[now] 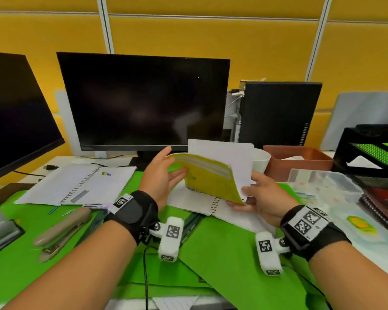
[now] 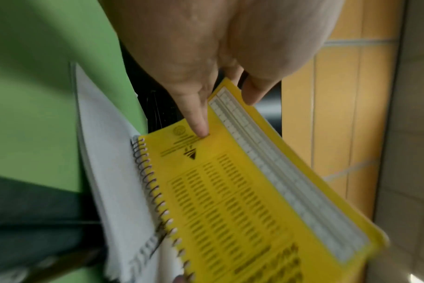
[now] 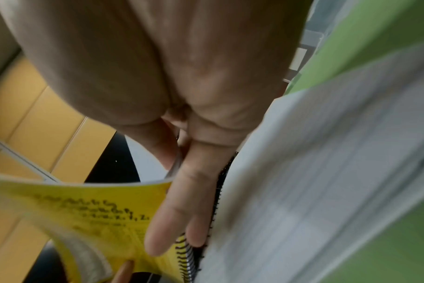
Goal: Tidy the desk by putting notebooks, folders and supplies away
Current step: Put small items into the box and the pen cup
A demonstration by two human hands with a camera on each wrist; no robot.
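So, step: I was closing the yellow spiral notebook [image 1: 207, 177], held up over the green desk mat [image 1: 222, 247], in front of the middle monitor [image 1: 143, 101].
Left hand [image 1: 160, 173]: fingers straight, one fingertip [image 2: 202, 132] pressed on the yellow cover, thumb behind its top edge (not really a grip).
Right hand [image 1: 259, 195]: thumb and fingers pinched the cover and pages at the near corner.
How to do it well: I judged the loose white pages [image 1: 224, 157] should fold in flat before the cover came down; I'd keep my fingers clear of the coil [image 2: 155, 189], then square it up.
Risk: bent page corners, likely.
Notebooks counted: three in view – the yellow one, an open one [image 1: 81, 184] to the left, another open one [image 1: 208, 206] underneath.
Monitors: two.
Stapler [image 1: 61, 231]: one.
Paper clips: at least two, too small to be sure.
White cup [image 1: 260, 159]: one.
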